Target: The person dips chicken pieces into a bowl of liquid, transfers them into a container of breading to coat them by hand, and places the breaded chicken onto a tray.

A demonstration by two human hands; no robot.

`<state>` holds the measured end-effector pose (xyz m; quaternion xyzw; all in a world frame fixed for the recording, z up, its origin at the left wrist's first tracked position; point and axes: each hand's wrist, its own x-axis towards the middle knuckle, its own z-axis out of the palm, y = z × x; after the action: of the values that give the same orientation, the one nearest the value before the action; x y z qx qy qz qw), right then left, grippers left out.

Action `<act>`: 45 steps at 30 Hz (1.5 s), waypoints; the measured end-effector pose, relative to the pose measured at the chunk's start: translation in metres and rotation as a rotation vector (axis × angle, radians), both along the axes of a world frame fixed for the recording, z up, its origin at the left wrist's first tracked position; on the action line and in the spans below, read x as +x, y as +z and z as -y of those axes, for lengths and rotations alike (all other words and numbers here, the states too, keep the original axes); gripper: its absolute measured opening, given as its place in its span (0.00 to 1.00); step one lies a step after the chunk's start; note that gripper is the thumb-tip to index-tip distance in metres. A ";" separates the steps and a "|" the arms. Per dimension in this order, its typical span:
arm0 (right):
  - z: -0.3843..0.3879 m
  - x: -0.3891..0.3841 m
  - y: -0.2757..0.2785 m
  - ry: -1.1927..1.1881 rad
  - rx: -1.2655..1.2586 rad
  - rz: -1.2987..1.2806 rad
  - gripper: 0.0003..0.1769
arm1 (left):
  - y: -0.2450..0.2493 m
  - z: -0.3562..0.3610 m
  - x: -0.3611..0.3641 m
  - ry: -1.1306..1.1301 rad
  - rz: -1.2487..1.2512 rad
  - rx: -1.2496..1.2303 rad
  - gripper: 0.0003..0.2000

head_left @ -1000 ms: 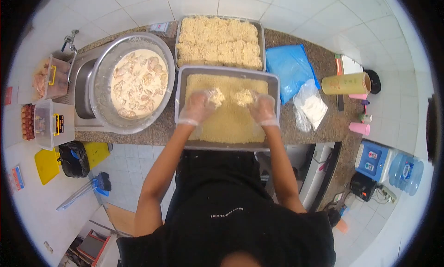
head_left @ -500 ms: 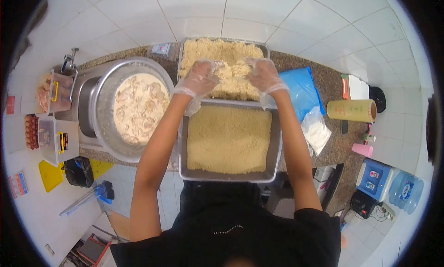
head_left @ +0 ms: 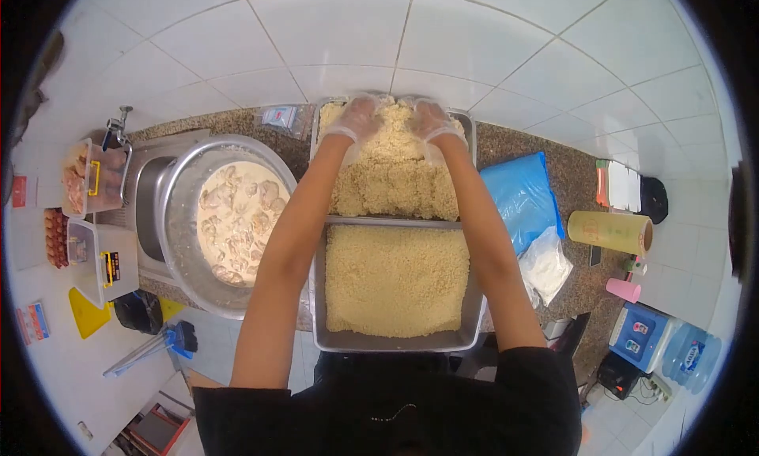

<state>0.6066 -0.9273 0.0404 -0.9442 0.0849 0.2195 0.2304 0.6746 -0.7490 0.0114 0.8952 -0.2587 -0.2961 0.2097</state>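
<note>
Both my hands wear clear plastic gloves and reach into the far end of the rear metal tray (head_left: 473,140), which is filled with pale, clumpy breadcrumbs (head_left: 391,152). At the tray's far left, my left hand (head_left: 360,119) curls into the crumbs, its fingertips partly buried. My right hand (head_left: 432,121) does the same at the far right, with a mound of crumbs between the two. Closer to my body, a second metal tray (head_left: 319,298) holds a flatter layer of finer, yellowish crumbs (head_left: 398,282).
Left of the trays, a large metal bowl (head_left: 178,211) of pieces in creamy liquid overlaps the sink (head_left: 147,207). Clear plastic tubs (head_left: 118,246) stand farther left. To the right lie a blue bag (head_left: 522,199), a bag of white powder (head_left: 547,266) and a yellowish roll (head_left: 609,231).
My hands have pushed away from me to the rear tray's far end. The crumbs nearer me now form a loose, rough slope. The view has tilted upward.
</note>
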 end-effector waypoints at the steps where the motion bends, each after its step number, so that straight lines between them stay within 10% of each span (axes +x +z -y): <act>1: -0.005 -0.010 -0.006 0.003 0.001 -0.009 0.33 | -0.009 -0.001 -0.013 0.003 -0.009 0.001 0.28; 3: -0.017 -0.022 -0.023 0.023 -0.070 0.157 0.33 | -0.023 -0.005 -0.038 -0.232 0.687 -0.166 0.26; 6: -0.028 -0.033 -0.128 0.187 -0.334 0.513 0.33 | -0.045 0.007 -0.059 -0.030 0.424 -0.130 0.32; 9: -0.036 -0.030 -0.093 0.236 -0.377 0.374 0.34 | -0.045 0.012 -0.077 0.044 0.641 -0.124 0.38; 12: -0.033 -0.029 -0.034 0.427 -0.313 0.009 0.32 | -0.006 0.016 -0.078 -0.010 0.262 -0.041 0.23; 15: -0.044 -0.031 -0.018 0.297 -0.251 -0.018 0.27 | 0.036 0.003 -0.081 -0.044 0.444 -0.007 0.19; 17: -0.063 -0.074 0.006 0.010 -0.206 0.629 0.20 | 0.084 -0.022 -0.110 -0.009 0.313 -0.102 0.14; 19: -0.125 -0.107 0.057 -0.180 0.042 0.492 0.16 | 0.092 -0.065 -0.146 0.269 0.285 -0.421 0.09; 23: -0.219 -0.121 0.038 0.323 0.219 0.606 0.17 | 0.032 -0.205 -0.166 0.425 0.713 -0.601 0.12; 29: -0.370 -0.061 -0.043 0.482 0.010 0.502 0.18 | -0.023 -0.386 -0.155 0.574 0.780 -0.085 0.19; 37: -0.421 0.007 -0.076 0.725 -0.177 0.659 0.17 | -0.037 -0.431 -0.107 0.667 0.551 0.073 0.09; 43: -0.422 0.010 -0.037 0.418 -0.148 0.438 0.21 | -0.084 -0.429 -0.052 0.670 0.316 -0.009 0.11; 45: -0.423 0.006 -0.031 0.768 -0.184 0.527 0.20 | -0.079 -0.432 -0.052 0.496 0.351 0.073 0.11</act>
<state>0.6122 -0.5044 0.0099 -0.9473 -0.3127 0.0332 0.0616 0.6223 -0.3169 -0.0672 0.9755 -0.0537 -0.0858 0.1952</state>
